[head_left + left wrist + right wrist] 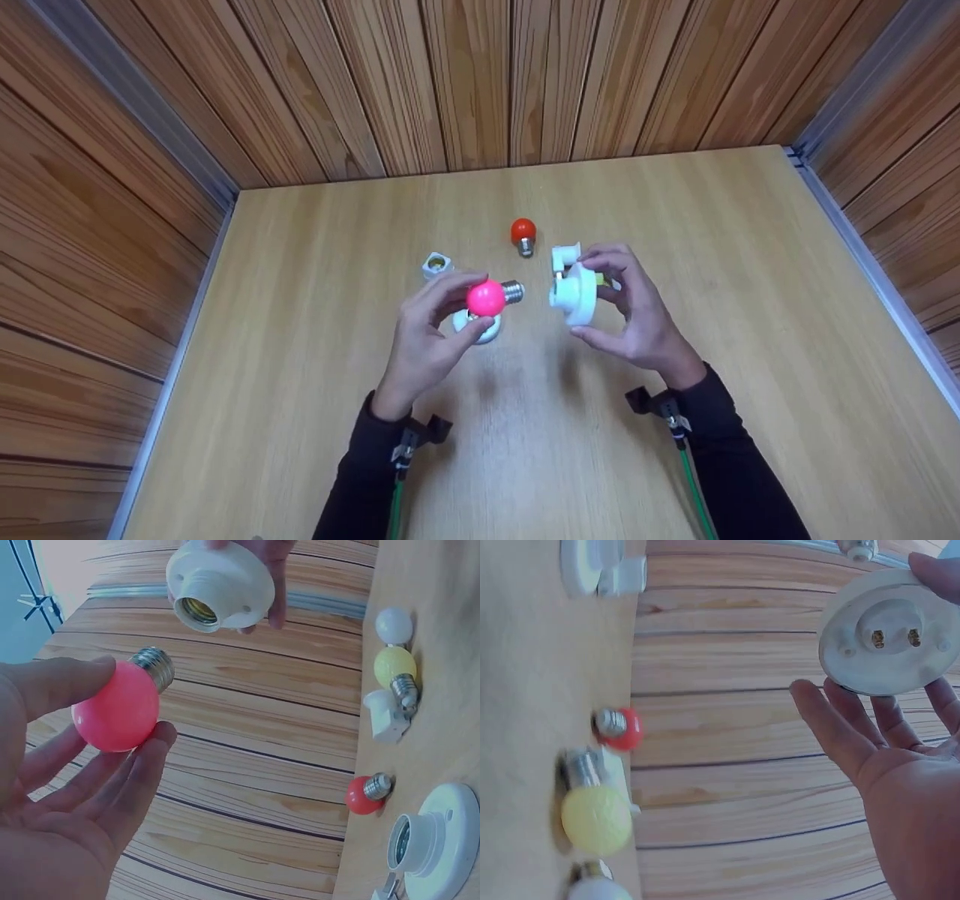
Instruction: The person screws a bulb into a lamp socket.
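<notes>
Between thumb and fingers my left hand (424, 341) pinches a pink light bulb (486, 298), its metal screw base pointing right. Opposite it, my right hand (641, 322) grips a white round lamp holder (577, 295) by its rim. The holder's socket mouth faces the bulb, with a gap between them. From the right wrist view, the back of that lamp holder (889, 664) shows two brass contacts. Under the left hand, a second round lamp holder (450, 840) sits on the table, partly covered in the head view.
A red bulb (523, 230) lies farther back on the table (300, 420). Nearby are a square white socket (436, 264) and an angled white socket (564, 256). Beyond the right hand lie a yellow bulb (394, 664) and a white bulb (394, 624). Wood-panelled walls (480, 82) surround the table.
</notes>
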`<state>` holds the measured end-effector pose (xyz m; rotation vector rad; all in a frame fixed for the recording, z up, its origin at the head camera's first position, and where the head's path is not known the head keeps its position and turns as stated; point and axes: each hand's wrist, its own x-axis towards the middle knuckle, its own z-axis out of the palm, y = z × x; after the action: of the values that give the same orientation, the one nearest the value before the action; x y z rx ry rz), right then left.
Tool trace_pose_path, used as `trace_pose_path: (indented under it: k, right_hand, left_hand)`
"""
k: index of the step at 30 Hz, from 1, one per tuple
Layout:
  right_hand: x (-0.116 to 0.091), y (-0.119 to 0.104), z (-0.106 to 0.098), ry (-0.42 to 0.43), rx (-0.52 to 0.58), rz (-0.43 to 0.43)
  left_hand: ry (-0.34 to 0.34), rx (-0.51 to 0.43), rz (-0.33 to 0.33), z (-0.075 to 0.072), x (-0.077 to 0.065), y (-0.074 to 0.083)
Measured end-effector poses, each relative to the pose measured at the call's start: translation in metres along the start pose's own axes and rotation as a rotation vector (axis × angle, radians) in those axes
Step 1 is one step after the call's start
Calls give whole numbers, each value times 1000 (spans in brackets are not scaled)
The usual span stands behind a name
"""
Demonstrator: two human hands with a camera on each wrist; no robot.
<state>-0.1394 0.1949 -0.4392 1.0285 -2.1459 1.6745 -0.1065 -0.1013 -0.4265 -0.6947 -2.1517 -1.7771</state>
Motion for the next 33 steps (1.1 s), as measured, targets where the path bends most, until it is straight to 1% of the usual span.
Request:
trace_pose_path:
  k: [5, 9, 13, 19, 21, 29, 33]
  right_hand:
    - [2, -2, 6, 7, 105, 10]
    - [3, -5, 8, 16, 155, 8]
    - [4, -6, 11, 16, 150, 11]
    - [-1, -6, 16, -1, 136, 21]
    - [-1, -6, 16, -5, 134, 22]
    - [0, -7, 17, -23, 163, 14]
    - [0, -8, 18, -38, 164, 16]
  left_hand:
    - [-23, -40, -15, 2, 1, 3]
    - [-53, -56, -28, 4, 2, 6]
    - [-76, -48, -33, 6, 2, 6]
    - [-87, -54, -24, 9, -2, 4]
    - [-91, -58, -30, 9, -3, 4]
    - [-117, -51, -24, 11, -1, 4]
    - [-124, -59, -34, 12, -3, 4]
